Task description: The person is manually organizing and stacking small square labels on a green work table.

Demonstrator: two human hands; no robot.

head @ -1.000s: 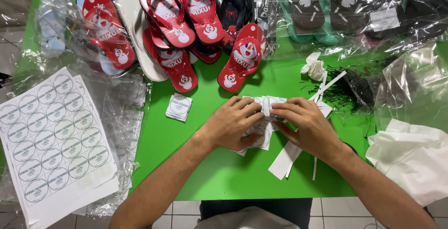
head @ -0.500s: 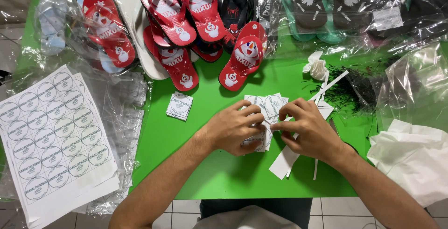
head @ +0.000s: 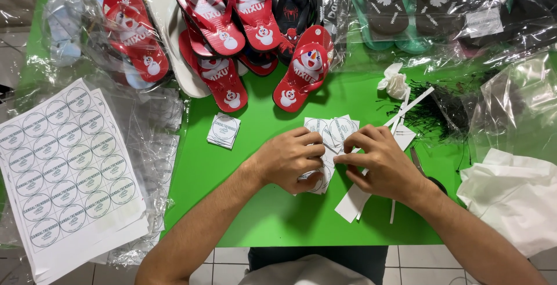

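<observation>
both hands pinch at the same sticker squares: left hand [head: 288, 158] has fingers curled shut over the stack's left edge, right hand [head: 377, 160] nips a top square with thumb and forefinger, fingertips of the 2 hands almost touching. judged best to press the stack [head: 332, 131] flat with the left and peel only 1 edge slowly, so squares don't tear or fan out. stack lies on the green table [head: 261, 215], partly under both hands, its top poking out above the fingers; a spare small stack [head: 224, 130] sits apart to the left.
</observation>
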